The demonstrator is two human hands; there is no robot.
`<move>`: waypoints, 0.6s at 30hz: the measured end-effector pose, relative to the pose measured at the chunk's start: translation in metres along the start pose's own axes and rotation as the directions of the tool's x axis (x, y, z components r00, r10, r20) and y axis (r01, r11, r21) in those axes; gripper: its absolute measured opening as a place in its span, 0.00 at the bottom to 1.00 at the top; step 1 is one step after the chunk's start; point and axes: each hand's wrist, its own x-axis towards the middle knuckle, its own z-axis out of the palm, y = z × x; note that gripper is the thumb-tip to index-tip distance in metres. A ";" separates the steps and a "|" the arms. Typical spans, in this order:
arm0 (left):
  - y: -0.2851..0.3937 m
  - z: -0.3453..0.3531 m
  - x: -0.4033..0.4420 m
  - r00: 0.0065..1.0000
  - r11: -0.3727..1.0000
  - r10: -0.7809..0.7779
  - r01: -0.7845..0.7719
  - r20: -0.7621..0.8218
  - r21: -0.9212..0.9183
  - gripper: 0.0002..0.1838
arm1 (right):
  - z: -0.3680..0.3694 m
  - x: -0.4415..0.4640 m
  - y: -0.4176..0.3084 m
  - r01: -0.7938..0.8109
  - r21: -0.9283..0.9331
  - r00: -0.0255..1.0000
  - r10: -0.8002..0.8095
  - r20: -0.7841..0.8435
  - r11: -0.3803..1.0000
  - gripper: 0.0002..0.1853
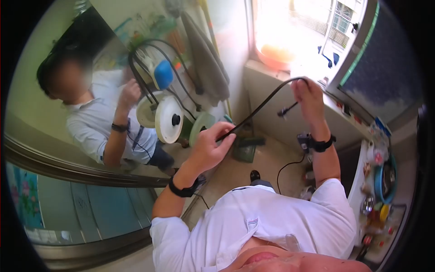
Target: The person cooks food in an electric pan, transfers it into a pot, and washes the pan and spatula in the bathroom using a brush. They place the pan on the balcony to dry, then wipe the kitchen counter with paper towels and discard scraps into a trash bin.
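A black power cord (263, 105) arcs between my two hands. My left hand (212, 146) is closed around its lower part, near a pale green round lid-like thing (202, 127) that my fingers partly overlap. My right hand (309, 97) pinches the cord higher up, beside the window ledge. From the right hand a short end hangs down, with what looks like a plug (282, 112) on its tip. Just left of my left hand is a white round lid (169, 122) with a black knob; I cannot tell whether it is a reflection.
A mirror (54, 118) on the left reflects a person in a white shirt, black cords and a blue-and-white item (163, 75). An orange basin (275, 55) stands at the bright window. A green dustpan (245, 152) is on the floor. Cups and a blue basin (385, 181) crowd the right-hand shelf.
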 end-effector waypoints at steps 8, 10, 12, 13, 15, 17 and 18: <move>0.057 -0.057 0.044 0.864 0.931 0.133 0.059 -0.486 0.360 0.08 | 0.053 0.154 -0.033 0.630 -0.088 0.698 -0.512 0.501 0.772 0.09; 0.080 -0.077 0.048 0.881 0.946 -0.013 0.163 -0.472 0.279 0.11 | 0.067 0.203 -0.030 0.640 -0.066 0.694 -0.540 0.476 0.765 0.10; 0.087 -0.092 0.047 0.858 0.948 -0.011 0.172 -0.514 0.266 0.12 | 0.078 0.257 -0.032 0.775 -0.057 0.566 -0.649 0.508 0.630 0.11; 0.091 -0.099 0.047 0.841 0.952 -0.018 0.180 -0.541 0.249 0.13 | 0.080 0.269 -0.045 0.732 -0.136 0.604 -0.544 0.582 0.668 0.11; 0.105 -0.112 0.045 0.789 0.933 0.002 0.220 -0.615 0.285 0.12 | 0.087 0.303 -0.054 0.741 0.037 0.540 -0.628 0.560 0.670 0.12; 0.116 -0.131 0.043 0.730 0.913 0.024 0.262 -0.683 0.313 0.12 | 0.102 0.342 -0.064 0.764 -0.133 0.612 -0.644 0.459 0.631 0.16; 0.119 -0.144 0.042 0.713 0.905 0.064 0.254 -0.698 0.342 0.11 | 0.113 0.350 -0.074 0.733 -0.196 0.671 -0.647 0.361 0.651 0.18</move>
